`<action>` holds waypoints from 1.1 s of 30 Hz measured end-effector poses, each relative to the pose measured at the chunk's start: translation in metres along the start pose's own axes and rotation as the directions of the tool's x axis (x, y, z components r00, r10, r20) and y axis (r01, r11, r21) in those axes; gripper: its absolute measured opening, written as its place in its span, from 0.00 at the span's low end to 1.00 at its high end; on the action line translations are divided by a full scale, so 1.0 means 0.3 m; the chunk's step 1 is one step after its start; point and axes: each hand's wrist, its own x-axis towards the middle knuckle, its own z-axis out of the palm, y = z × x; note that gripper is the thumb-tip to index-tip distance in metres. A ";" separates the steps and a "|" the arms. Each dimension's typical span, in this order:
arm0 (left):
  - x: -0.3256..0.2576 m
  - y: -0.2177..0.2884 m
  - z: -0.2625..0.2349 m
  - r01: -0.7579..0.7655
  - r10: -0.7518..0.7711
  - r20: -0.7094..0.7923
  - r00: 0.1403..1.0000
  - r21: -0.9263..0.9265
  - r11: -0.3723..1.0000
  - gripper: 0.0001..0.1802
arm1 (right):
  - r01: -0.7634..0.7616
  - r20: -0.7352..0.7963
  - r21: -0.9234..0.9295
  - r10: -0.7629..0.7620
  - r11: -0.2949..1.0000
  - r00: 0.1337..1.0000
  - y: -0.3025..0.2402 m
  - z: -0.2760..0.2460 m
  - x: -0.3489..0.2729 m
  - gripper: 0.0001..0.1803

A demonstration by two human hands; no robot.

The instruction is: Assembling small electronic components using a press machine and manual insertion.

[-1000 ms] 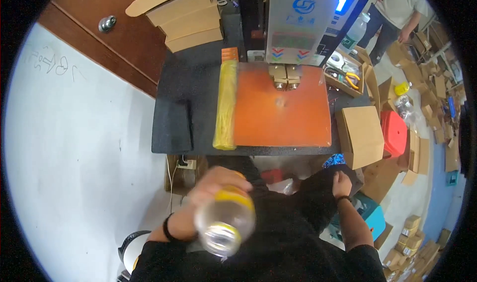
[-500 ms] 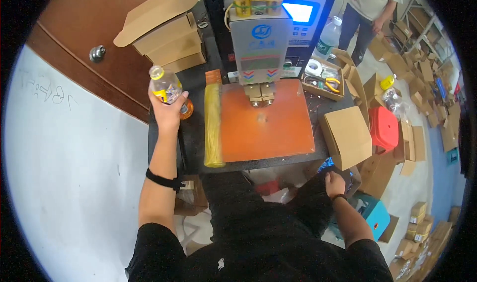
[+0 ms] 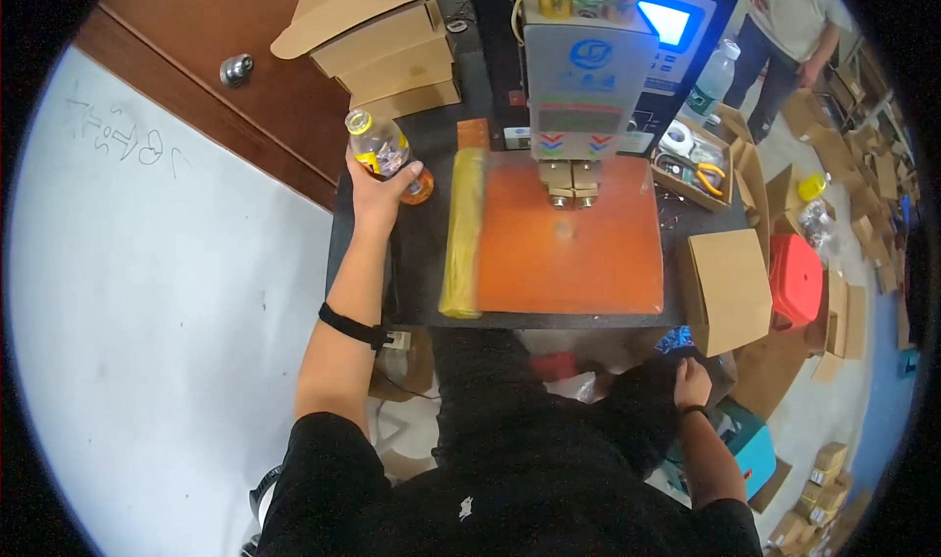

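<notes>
My left hand (image 3: pixel 375 189) is wrapped round a clear plastic drink bottle (image 3: pixel 384 148) with a yellow label and orange liquid at its base. The bottle is at the table's left side; whether its base touches the tabletop I cannot tell. My right hand (image 3: pixel 692 382) rests on my right thigh with its fingers curled in, and nothing shows in it. Between the hands, an orange mat (image 3: pixel 573 263) lies on the black table under the head of a grey bench machine (image 3: pixel 588 86). A yellow bundle (image 3: pixel 464 233) runs along the mat's left edge.
Behind the bottle stands an open cardboard box (image 3: pixel 392 57). Right of the mat are a tray of tools and tape (image 3: pixel 691 184), a water bottle (image 3: pixel 713 83) and a closed carton (image 3: pixel 730 287). A red stool (image 3: pixel 796 280) and a standing person (image 3: pixel 784 37) are farther right.
The whole view has shifted, so the table and machine now appear farther right and higher. My left hand still grips the bottle, and my right hand stays on my thigh.
</notes>
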 end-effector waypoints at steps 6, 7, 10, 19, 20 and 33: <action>-0.003 0.059 -0.073 -0.129 0.130 -0.062 0.990 0.032 0.991 0.50 | -0.005 0.076 -0.004 0.005 1.000 0.997 -0.074 -0.033 0.023 0.16; -0.011 0.085 -0.089 -0.228 0.251 -0.154 0.956 0.149 0.962 0.49 | -0.002 0.075 -0.002 0.002 1.000 0.997 -0.077 -0.040 0.024 0.16; -0.158 0.249 -0.114 -0.403 0.407 -0.253 0.878 0.070 0.912 0.30 | -0.016 0.095 -0.022 0.018 1.000 0.995 -0.060 -0.023 0.017 0.16; -0.579 0.822 0.140 -0.610 0.719 -0.103 0.687 -0.620 0.494 0.05 | 0.060 0.023 -0.026 -0.060 0.998 0.998 -0.023 0.021 0.025 0.17; -0.593 0.851 0.160 -0.587 0.626 -0.183 0.759 -0.607 0.535 0.07 | 0.058 0.019 -0.029 -0.058 0.998 0.998 -0.036 0.009 0.026 0.17; -0.600 0.866 0.144 -0.545 0.672 -0.080 0.736 -0.659 0.519 0.06 | 0.046 -0.010 -0.015 -0.046 0.999 0.999 -0.011 0.008 0.011 0.17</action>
